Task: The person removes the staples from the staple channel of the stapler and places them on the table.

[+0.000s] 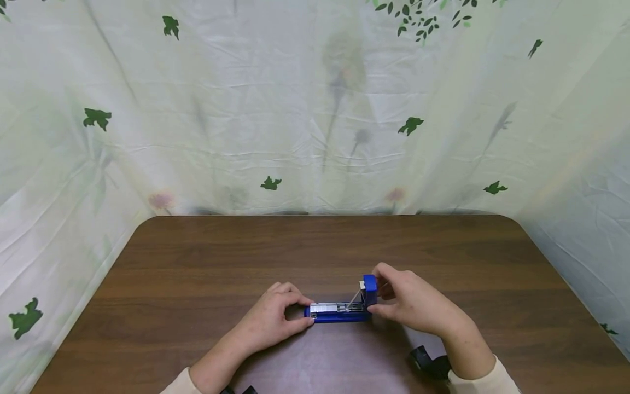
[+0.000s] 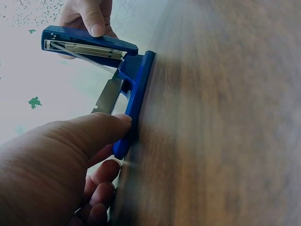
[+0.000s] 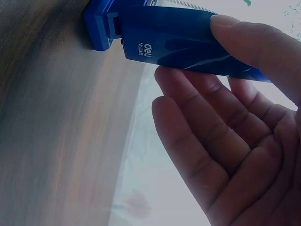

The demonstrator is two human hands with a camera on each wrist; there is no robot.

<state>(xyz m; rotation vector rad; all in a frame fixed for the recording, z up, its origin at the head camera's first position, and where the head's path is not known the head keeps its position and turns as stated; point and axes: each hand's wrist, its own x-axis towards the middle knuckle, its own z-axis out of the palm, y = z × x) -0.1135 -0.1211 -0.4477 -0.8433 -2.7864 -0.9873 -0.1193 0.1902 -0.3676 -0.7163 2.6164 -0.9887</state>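
Observation:
A blue stapler (image 1: 339,316) lies on the table with its top cover (image 3: 169,37) swung up to roughly a right angle from the base. The metal staple channel (image 2: 109,94) and a thin spring (image 2: 84,61) show between cover and base. My left hand (image 1: 275,314) pinches the front end of the base between thumb and fingers. My right hand (image 1: 413,301) holds the raised cover, its thumb on one side and fingertips on the other. White "deli" lettering (image 3: 147,49) is on the cover in the right wrist view.
The brown wooden table (image 1: 221,257) has rounded far corners. A pale curtain (image 1: 295,109) with green leaf prints hangs behind it and along both sides. Black wrist straps (image 1: 430,364) show near the cream sleeves (image 1: 484,377).

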